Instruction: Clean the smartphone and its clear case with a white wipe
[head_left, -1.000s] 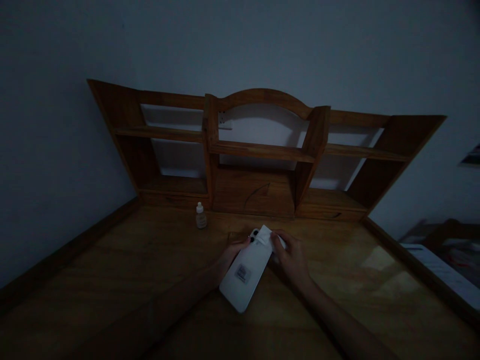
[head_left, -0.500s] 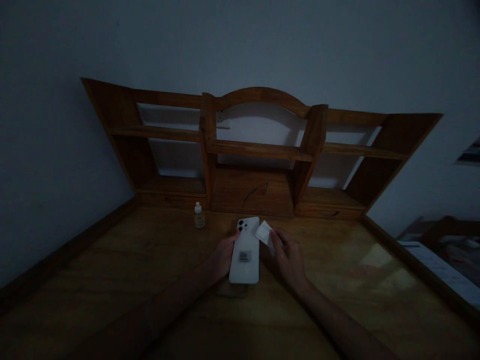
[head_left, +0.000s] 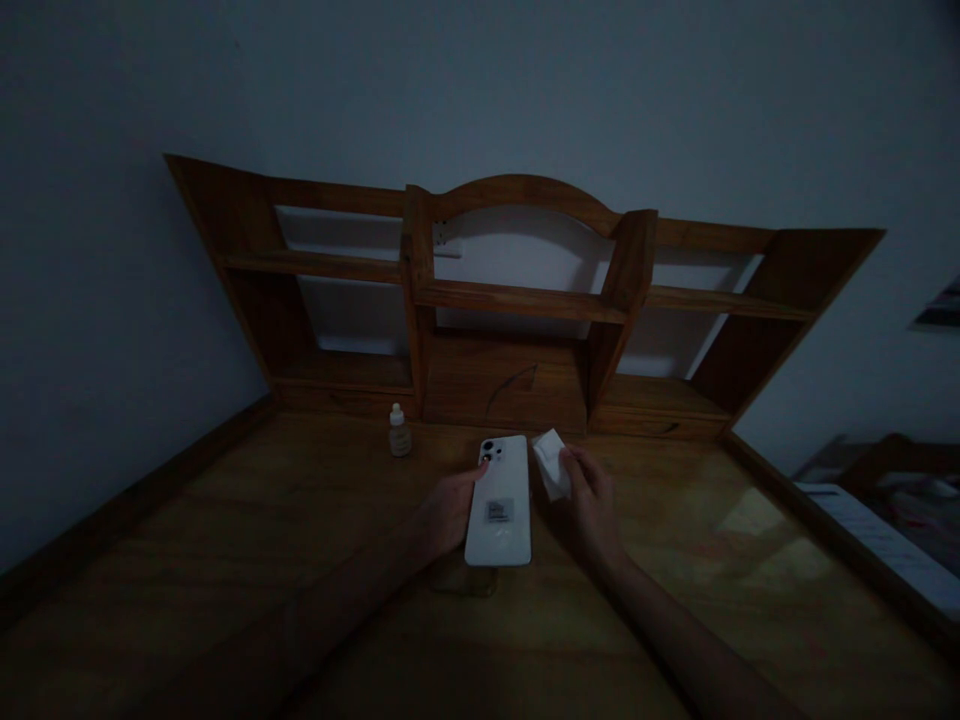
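Two grips show in the head view. Left hand (head_left: 448, 510): closed on the left edge of the white phone (head_left: 506, 485), seemingly to keep its back exposed. Phone: over the desk (head_left: 750, 580), mid-width, toward the back edge. Right hand (head_left: 594, 500): pinches white paper or cloth (head_left: 551, 466) beside the phone, apart. Bottle (head_left: 400, 438): upright near the desk's back edge, presumably placed clear of both hands.

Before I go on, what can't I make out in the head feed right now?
All in the head view:
Phone: screen turned away from view.
Label: text too small and dim.
Left hand: fingers mostly behind the phone.
Flat thing beneath: partly covered by the phone, too dark to name.
Bottle: any print too small.
Wall item: cut off by the right edge.
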